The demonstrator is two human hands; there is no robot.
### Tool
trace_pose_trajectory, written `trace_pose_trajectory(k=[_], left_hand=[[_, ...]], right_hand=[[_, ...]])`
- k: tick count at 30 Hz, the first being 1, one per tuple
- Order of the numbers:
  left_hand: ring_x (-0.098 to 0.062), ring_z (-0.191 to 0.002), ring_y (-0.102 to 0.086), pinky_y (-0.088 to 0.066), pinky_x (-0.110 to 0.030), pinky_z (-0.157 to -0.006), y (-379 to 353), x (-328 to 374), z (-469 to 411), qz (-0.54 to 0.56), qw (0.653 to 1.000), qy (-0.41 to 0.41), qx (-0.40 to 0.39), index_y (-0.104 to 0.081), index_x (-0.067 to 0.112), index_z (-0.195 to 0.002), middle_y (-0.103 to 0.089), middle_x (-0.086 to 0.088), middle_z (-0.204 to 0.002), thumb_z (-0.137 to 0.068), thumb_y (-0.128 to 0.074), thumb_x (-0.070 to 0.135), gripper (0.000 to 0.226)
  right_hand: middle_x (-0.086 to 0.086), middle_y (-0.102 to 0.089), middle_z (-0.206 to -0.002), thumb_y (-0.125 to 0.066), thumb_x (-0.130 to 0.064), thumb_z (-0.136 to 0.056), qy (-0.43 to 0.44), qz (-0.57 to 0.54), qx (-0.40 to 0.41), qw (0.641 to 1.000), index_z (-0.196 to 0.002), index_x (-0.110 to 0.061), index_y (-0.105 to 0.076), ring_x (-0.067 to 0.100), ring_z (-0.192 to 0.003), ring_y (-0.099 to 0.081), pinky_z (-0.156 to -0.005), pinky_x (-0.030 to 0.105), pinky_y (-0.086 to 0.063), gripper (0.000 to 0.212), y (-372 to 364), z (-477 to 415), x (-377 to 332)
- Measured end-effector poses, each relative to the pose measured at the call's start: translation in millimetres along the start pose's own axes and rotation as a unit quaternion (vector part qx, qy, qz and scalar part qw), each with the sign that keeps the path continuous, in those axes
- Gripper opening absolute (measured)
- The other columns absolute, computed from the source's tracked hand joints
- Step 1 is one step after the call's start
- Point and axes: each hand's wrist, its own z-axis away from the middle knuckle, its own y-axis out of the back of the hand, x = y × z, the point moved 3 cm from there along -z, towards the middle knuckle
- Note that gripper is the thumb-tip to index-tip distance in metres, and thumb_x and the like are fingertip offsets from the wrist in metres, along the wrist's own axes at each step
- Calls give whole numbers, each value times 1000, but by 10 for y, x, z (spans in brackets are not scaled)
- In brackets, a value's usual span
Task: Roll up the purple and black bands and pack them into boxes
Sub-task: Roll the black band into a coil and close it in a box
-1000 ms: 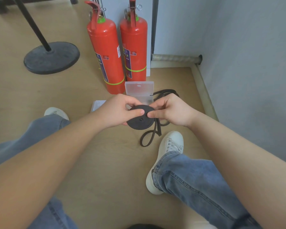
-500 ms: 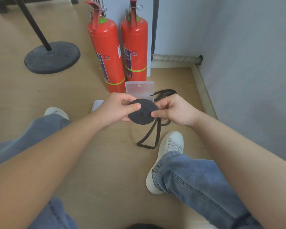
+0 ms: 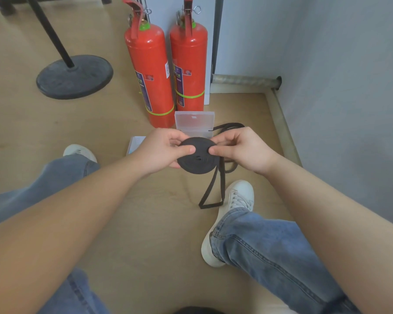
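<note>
Pale wooden floor (image 3: 55, 132) in a corner, grey wall on the right, two red fire extinguishers (image 3: 149, 75) standing side by side just behind the work. Clear plastic box (image 3: 194, 121) sat on the floor in front of them with its lid raised. My hands hid whatever was inside.

Black band (image 3: 196, 158) was mostly wound into a flat disc, held above the floor between both hands. Left hand (image 3: 161, 150) pinched the disc's left edge, thumb on the face. Right hand (image 3: 241, 148) pinched the right edge the same way, so both were clamped on the roll, close together. Loose tail (image 3: 213, 191) hung from the disc's right side down to the floor beside my white sneaker (image 3: 238, 196), with more slack looped behind the right hand.

Judged this as mid-winding: well along, not finished. To do it well, press thumbs flat on the face so the layers can't telescope, turn the disc with the left, and let the right feed the tail in flat under light tension, without twists. Easing both pinches at once would likely let the coil spring loose — one hand should always hold.
</note>
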Motion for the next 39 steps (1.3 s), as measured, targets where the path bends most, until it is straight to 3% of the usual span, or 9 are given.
trace_pose_trajectory(k=[5,10,12,16,19,25,29,34,39], left_hand=[[-14,-90,-75,-63,-37,-72,-61,-33,2,85,996,24,19,-71,21,-95,-75,-1,-99,-93,-70,15,6],[-15,-99,-73,-63,-41,-74,-77,-79,-6,132,990,47,19,-72,23,-98,-75,-1,-106,-93,-70,17,8],[-14,-99,-73,-63,-40,-76,-57,-61,-20,104,993,46,11,-71,24,-100,-75,0,-107,-93,-70,18,10],[-2,-96,-70,-55,-22,-79,-28,61,-31,-107,993,-53,-21,-70,31,-114,-73,13,-107,-87,-76,29,28],[-5,-93,-70,-58,-30,-84,-54,91,-9,-180,980,-83,-25,-75,25,-104,-75,11,-99,-90,-72,30,16],[-9,-90,-74,-59,-40,-87,-13,8,-34,-24,999,-39,-5,-74,28,-98,-78,6,-95,-95,-67,24,9],[-16,-94,-75,-61,-46,-86,-39,25,-23,94,995,-10,23,-71,28,-102,-78,4,-99,-99,-61,23,11],[-18,-97,-75,-62,-41,-80,-41,4,-27,97,995,10,21,-70,27,-103,-78,5,-100,-100,-60,22,11],[2,-89,-70,-53,-18,-70,13,57,-8,-80,995,-51,-41,-72,33,-111,-75,16,-100,-89,-74,29,22]], right_hand=[[8,-80,-93,-78,-10,-88,-26,-10,19,999,-99,-14,-78,25,-89,-75,-88,46,-59,11,67,47,65],[6,-80,-86,-81,-10,-85,-25,31,40,998,-89,-19,-78,30,-85,-77,-86,47,-62,11,97,27,-23],[3,-80,-83,-82,-11,-85,-21,59,42,997,-88,-19,-78,22,-76,-76,-77,42,-64,9,90,17,-50],[-13,-75,-69,-82,-14,-85,-5,129,8,992,-89,-23,-78,-2,-61,-69,-57,11,-50,10,-10,7,-104],[-13,-74,-74,-81,-15,-86,14,154,0,988,-93,-22,-79,-6,-60,-67,-53,6,-46,10,-96,5,-127],[2,-81,-95,-75,-8,-90,23,-5,15,1000,-109,-14,-78,14,-90,-77,-83,27,-60,20,-96,40,-47],[10,-79,-89,-73,-10,-93,-6,-88,41,995,-108,-5,-78,18,-77,-73,-76,35,-61,17,-32,72,44],[3,-76,-77,-71,-7,-93,-12,-69,44,997,-99,-5,-77,14,-67,-70,-70,30,-58,8,-42,55,38],[9,-74,-69,-75,-11,-91,4,49,29,998,-87,-19,-78,13,-60,-62,-61,23,-53,10,-77,67,-40]])
